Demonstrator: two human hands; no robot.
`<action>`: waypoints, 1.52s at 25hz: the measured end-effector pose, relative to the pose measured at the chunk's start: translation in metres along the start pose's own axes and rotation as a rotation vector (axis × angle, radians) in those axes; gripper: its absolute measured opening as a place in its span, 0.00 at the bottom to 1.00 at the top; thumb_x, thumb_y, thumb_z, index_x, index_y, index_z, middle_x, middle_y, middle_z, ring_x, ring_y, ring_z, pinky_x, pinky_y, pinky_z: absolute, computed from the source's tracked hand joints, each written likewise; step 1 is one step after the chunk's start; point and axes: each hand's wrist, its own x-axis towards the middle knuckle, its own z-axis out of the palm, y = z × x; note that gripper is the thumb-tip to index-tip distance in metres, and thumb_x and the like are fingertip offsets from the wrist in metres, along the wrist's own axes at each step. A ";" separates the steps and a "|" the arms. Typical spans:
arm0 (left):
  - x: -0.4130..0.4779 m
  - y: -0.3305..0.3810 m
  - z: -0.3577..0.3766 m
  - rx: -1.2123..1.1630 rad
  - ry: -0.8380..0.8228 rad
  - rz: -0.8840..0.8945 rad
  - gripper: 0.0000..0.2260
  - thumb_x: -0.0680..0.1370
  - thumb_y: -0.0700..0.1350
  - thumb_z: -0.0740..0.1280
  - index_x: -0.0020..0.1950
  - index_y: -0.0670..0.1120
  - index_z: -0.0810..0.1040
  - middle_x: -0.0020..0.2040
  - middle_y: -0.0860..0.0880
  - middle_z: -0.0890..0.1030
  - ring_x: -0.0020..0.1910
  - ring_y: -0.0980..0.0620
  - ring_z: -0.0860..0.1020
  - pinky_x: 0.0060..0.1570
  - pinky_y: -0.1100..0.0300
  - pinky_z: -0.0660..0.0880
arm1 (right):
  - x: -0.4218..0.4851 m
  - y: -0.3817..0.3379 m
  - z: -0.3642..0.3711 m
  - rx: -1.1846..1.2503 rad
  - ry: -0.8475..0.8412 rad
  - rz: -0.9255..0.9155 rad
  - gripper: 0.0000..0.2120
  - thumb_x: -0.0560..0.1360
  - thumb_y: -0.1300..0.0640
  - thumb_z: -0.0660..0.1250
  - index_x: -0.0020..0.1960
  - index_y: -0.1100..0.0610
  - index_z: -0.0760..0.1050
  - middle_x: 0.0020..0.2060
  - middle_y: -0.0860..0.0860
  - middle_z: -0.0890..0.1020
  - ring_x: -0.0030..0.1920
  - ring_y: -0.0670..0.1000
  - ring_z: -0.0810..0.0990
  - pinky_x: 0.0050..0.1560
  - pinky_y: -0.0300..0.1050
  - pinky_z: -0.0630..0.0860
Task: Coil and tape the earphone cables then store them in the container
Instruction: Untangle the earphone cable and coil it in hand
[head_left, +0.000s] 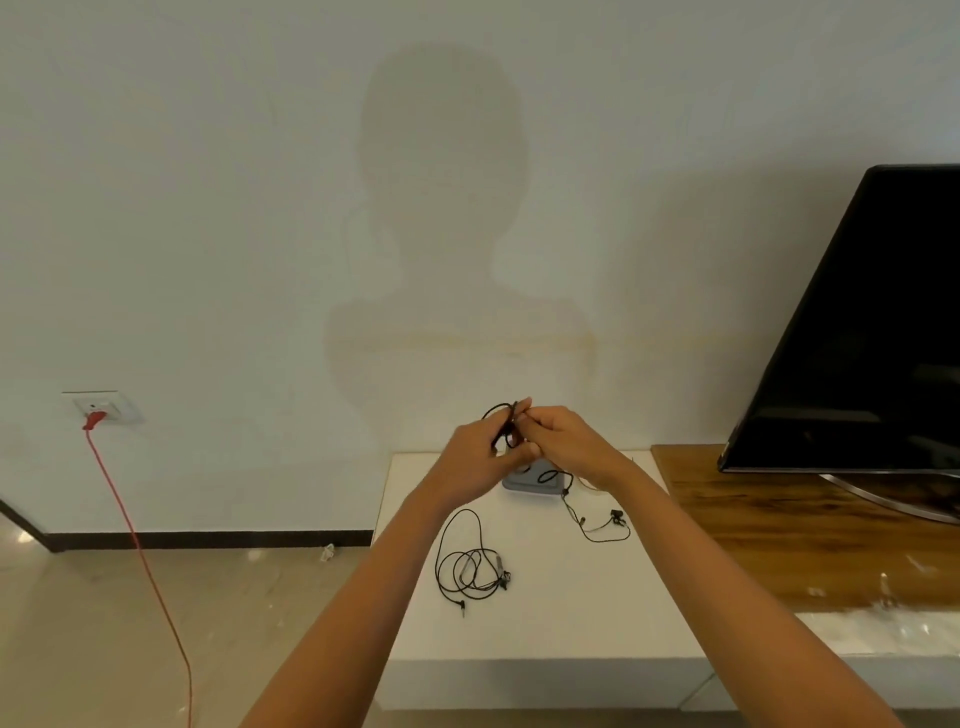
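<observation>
The left hand (475, 457) and right hand (566, 441), fingers grasping a black earphone cable (506, 415) above the grey container (530, 486) at the counter's (571, 623) far edge, are seemingly mid-coil, with a loosely coiled earphone (470, 569) mid-counter and a trailing earphone (597, 525) beside the container left untaped.

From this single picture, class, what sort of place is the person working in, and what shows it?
Probably a home living room: a flat-screen television stands on a wooden unit, beside a low white table, with a wall socket and red cord.

A white table (571, 629) held a grey container (525, 486). A looped black cable (470, 569) lay in front of the container, to its left. A second cable (617, 517) trailed out from the container's right side.
</observation>
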 end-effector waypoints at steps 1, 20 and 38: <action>0.001 -0.003 0.000 0.074 0.051 0.000 0.12 0.77 0.49 0.65 0.61 0.51 0.76 0.50 0.54 0.81 0.41 0.58 0.79 0.48 0.63 0.75 | 0.000 -0.002 -0.001 -0.009 0.008 0.005 0.13 0.78 0.47 0.60 0.41 0.53 0.76 0.32 0.50 0.77 0.32 0.45 0.74 0.37 0.39 0.70; -0.018 -0.052 -0.090 -0.551 0.683 -0.576 0.11 0.78 0.42 0.61 0.35 0.47 0.75 0.30 0.50 0.71 0.26 0.54 0.61 0.25 0.64 0.58 | -0.031 0.055 -0.045 0.083 0.085 0.091 0.11 0.79 0.57 0.62 0.45 0.61 0.80 0.34 0.57 0.78 0.31 0.48 0.71 0.33 0.36 0.69; 0.001 0.007 0.006 -0.491 0.504 -0.280 0.04 0.72 0.44 0.72 0.46 0.47 0.82 0.42 0.50 0.84 0.44 0.55 0.81 0.47 0.61 0.76 | -0.007 -0.019 0.000 -0.099 -0.057 -0.100 0.05 0.77 0.59 0.64 0.43 0.58 0.76 0.38 0.55 0.85 0.42 0.53 0.83 0.48 0.50 0.78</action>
